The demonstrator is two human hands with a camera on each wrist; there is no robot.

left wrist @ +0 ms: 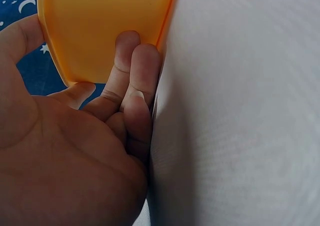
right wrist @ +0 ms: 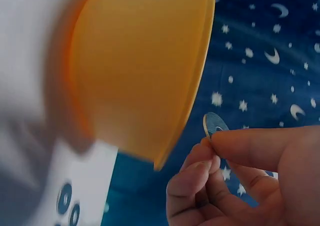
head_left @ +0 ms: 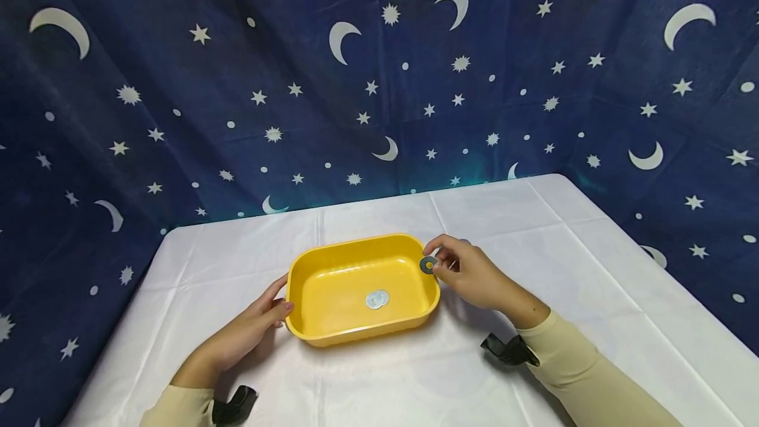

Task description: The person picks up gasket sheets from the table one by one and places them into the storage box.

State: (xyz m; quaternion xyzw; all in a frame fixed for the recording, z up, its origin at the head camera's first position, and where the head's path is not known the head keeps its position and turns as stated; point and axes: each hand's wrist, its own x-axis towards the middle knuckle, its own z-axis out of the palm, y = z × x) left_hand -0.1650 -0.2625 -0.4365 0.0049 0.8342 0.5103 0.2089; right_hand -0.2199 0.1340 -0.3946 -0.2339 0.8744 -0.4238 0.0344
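A yellow oblong tub with rounded corners sits on the white cloth. My left hand grips its left end, thumb at the rim. In the left wrist view, fingertips of that hand lie along the tub's outer wall. My right hand pinches a flat metal washer between thumb and finger, over the tub's right rim. The right wrist view shows this washer tilted, higher than the rim. Overlapping silvery washers lie on the tub's floor.
More washers lie on the table beyond the tub's right end, mostly hidden by my right hand in the head view. The white tablecloth has fold creases. A dark blue curtain with moons and stars hangs behind the table.
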